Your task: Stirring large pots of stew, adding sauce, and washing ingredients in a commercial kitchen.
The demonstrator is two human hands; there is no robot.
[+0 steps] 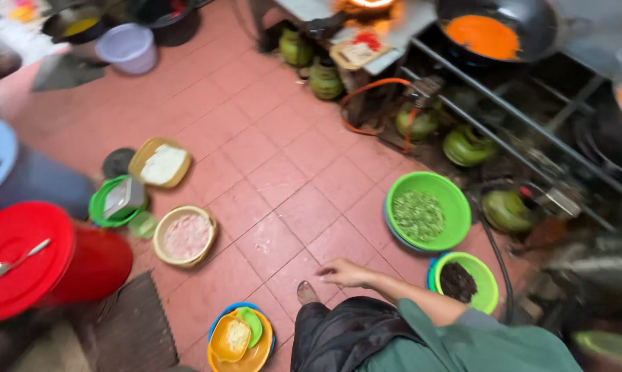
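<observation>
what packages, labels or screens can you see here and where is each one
Flat packet: on the edge of the counter at the top, by the flame; tan rectangle with a red patch and a pale label, print too blurred to tell.
Grey box: on the floor at the left, in a green basin; squarish, pale lid, no label visible.
No screens or signs in view.

place: a working cooking kitchen, looks like a food stall's back area
floor: red tiled floor [256, 158] across the middle
stove: black wok [504, 27] of orange sauce at upper right, flame at top centre
fuel: green gas cylinders [466, 145] with an orange hose [373, 86] under the stove rack
prep: green basin [428, 210] of chopped greens at right, baskets [185, 235] of food at left
</observation>
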